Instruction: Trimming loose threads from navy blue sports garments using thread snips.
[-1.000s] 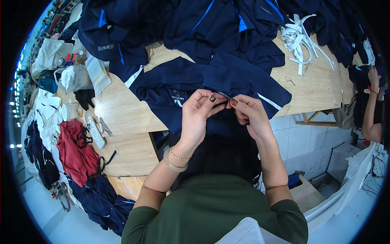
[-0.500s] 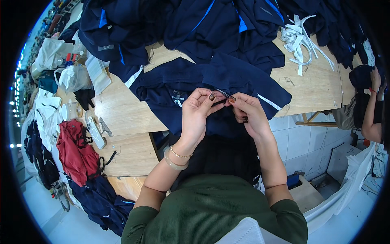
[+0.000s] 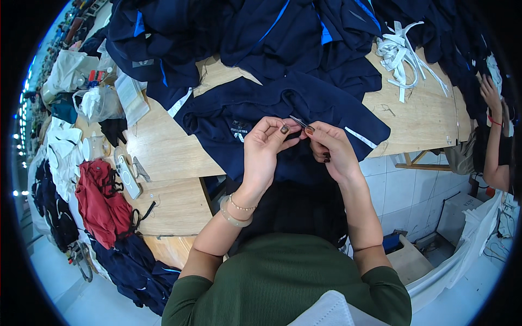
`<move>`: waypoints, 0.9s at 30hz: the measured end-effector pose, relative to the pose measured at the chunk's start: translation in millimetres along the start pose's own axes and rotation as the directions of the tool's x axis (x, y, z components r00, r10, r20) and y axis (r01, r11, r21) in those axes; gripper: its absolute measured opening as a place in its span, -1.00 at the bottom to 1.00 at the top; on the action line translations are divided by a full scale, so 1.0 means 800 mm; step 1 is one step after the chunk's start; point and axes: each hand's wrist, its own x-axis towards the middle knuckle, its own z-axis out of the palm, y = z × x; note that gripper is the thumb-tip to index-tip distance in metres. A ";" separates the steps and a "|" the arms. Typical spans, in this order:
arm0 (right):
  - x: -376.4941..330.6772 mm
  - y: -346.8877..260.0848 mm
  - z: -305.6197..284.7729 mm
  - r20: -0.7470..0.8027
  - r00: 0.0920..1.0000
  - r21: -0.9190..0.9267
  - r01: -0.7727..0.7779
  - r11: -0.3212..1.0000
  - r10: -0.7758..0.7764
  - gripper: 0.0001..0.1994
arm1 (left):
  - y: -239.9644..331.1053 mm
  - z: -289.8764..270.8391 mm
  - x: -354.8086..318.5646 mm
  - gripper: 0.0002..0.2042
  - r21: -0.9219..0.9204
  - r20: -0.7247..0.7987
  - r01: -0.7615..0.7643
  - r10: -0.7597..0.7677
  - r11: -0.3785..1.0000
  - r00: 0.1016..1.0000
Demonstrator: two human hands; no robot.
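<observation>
A navy garment (image 3: pixel 261 106) with white trim lies spread on the wooden table (image 3: pixel 168 146) and hangs over its front edge into my lap. My left hand (image 3: pixel 263 152) pinches a fold of its dark fabric between thumb and fingers. My right hand (image 3: pixel 331 149) is closed on a small metal thread snipper (image 3: pixel 300 123), whose tip points at the spot that the left hand holds. Both hands meet just above the table's edge.
More navy garments (image 3: pixel 228 27) are piled at the back. A bundle of white strips (image 3: pixel 399 54) lies at the right. A red garment (image 3: pixel 100 201), a white handheld device (image 3: pixel 126 175) and bags sit at the left. Another person's arm (image 3: pixel 492 136) is at the far right.
The hands have stayed in the same place, with only small finger shifts on the fabric and the snipper.
</observation>
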 end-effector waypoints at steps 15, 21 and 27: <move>-0.007 -0.043 -0.013 -0.103 0.941 -0.083 0.315 0.945 -0.323 -0.73 | 0.032 0.018 0.038 -0.88 0.800 0.137 -0.424 0.559 0.424 0.818; -0.001 -0.044 -0.006 -0.101 0.931 -0.115 0.341 0.933 -0.352 -0.77 | 0.027 0.017 0.077 -0.85 0.817 0.389 -0.575 0.701 0.037 0.597; 0.003 -0.043 -0.008 -0.086 0.937 -0.108 0.329 0.938 -0.339 -0.78 | 0.019 0.009 0.090 -0.86 0.777 0.411 -0.627 0.712 0.052 0.569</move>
